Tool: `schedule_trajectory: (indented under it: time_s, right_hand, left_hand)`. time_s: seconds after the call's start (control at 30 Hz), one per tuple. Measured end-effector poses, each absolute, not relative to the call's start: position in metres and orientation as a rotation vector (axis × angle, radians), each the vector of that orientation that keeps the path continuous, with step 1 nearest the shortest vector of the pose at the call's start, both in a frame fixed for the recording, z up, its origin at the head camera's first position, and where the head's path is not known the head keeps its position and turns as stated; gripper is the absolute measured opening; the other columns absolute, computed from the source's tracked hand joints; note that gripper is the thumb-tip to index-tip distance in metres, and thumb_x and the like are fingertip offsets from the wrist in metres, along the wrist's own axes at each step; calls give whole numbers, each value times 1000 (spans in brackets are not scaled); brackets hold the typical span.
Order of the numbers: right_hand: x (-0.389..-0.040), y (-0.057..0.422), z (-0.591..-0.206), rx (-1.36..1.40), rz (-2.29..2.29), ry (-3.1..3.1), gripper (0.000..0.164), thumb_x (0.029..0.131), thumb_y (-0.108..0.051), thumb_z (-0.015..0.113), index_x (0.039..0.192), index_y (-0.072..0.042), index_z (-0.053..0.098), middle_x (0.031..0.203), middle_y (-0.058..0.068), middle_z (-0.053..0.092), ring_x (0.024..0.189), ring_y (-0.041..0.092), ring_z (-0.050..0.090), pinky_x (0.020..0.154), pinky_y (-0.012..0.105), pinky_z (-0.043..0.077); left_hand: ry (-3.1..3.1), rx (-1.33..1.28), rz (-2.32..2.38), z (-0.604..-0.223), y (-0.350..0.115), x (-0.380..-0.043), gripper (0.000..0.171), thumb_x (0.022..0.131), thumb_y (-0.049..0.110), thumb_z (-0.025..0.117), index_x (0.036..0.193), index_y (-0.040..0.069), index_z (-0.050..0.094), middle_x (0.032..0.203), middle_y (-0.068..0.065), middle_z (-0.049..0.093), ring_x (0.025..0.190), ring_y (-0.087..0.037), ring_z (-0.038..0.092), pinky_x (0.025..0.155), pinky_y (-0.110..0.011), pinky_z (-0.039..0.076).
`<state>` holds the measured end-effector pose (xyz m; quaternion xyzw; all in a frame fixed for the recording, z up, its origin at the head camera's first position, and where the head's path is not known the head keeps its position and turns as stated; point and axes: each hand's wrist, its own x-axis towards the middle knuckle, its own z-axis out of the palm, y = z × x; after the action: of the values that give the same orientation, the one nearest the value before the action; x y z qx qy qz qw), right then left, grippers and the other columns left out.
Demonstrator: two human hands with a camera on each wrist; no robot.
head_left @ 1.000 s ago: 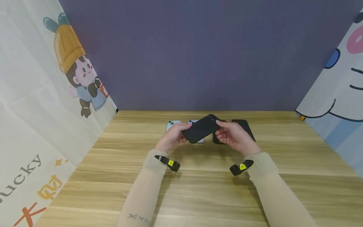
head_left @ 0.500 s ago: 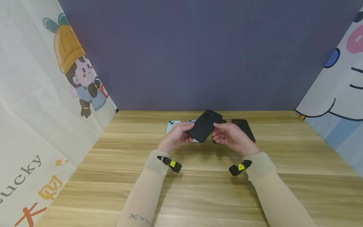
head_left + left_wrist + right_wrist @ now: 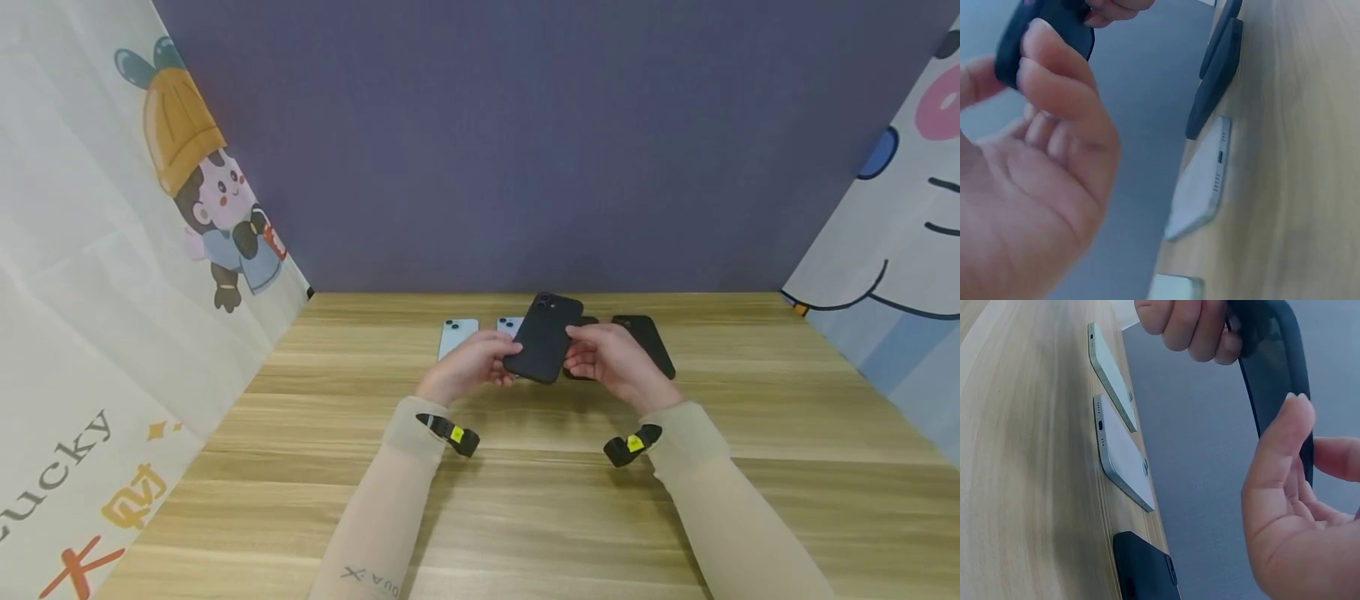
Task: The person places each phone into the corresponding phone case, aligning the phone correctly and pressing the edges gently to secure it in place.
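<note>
A black phone [image 3: 545, 340] with a matte back and lenses near its top left corner is held over the table, tilted, between both hands. My left hand [image 3: 474, 360] pinches its lower left part, thumb on the back and fingers underneath. On the opposite side my right hand [image 3: 618, 360] grips its right edge between thumb and curled fingers. In the right wrist view, the dark, shiny other face of the phone [image 3: 1266, 369] shows with a thick rounded rim. The left wrist view catches only its near end [image 3: 1010, 62] in the left fingers.
Along the back of the wooden table [image 3: 525, 517] lie a pale green phone [image 3: 453, 337], a lilac phone [image 3: 508, 325], partly covered by the held one, and two black phone-shaped pieces; the right one [image 3: 651, 342] shows most. A dark panel [image 3: 555, 150] rises behind.
The held phone has turned from a slant to nearly upright, its lens end swinging left. The left hand has shifted slightly right with it; the right hand stays at its right edge.
</note>
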<state>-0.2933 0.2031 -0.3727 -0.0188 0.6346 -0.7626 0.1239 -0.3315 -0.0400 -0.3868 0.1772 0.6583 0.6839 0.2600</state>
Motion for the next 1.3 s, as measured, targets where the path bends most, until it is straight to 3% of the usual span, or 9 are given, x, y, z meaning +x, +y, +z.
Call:
schedule_trajectory:
  time_s: [0.23, 0.5, 0.87, 1.07, 1.3]
  right_hand:
    - [-294, 204, -372, -84, -2165, 1957, 20, 104, -21, 60, 95, -3, 66, 76, 5, 65, 65, 15, 65, 67, 29, 58]
    - [-293, 203, -374, -110, -2073, 2053, 31, 104, -21, 59, 109, 10, 59, 78, 4, 65, 67, 14, 66, 67, 27, 58]
    - [-293, 198, -379, -147, -2015, 2098, 29, 103, -21, 61, 104, 8, 62, 77, 5, 65, 66, 14, 65, 66, 28, 58]
    - [-293, 195, -377, -152, -1983, 2136, 25, 103, -20, 61, 94, 3, 67, 74, 5, 66, 62, 14, 63, 62, 28, 57]
    - [-293, 194, -376, -131, -1950, 2174, 31, 103, -21, 60, 101, 10, 63, 74, 4, 63, 62, 14, 61, 60, 28, 56]
  left_hand:
    - [2309, 513, 1524, -367, -26, -319, 24, 97, 23, 65, 103, 0, 67, 90, -8, 66, 73, -18, 62, 77, -44, 57]
    - [2620, 508, 1180, -357, -16, -304, 57, 90, 45, 74, 124, 0, 63, 101, -9, 68, 86, -21, 64, 74, -36, 53]
    - [2775, 571, 1006, -356, -10, -292, 69, 80, 61, 78, 118, 5, 65, 92, -3, 65, 76, -21, 63, 65, -36, 51]
    - [2815, 541, 909, -353, -8, -289, 70, 79, 58, 79, 121, 5, 63, 95, -3, 64, 77, -20, 62, 64, -35, 50]
    - [2838, 522, 854, -353, -5, -288, 75, 79, 67, 75, 123, 6, 65, 99, -5, 66, 78, -20, 62, 62, -34, 49]
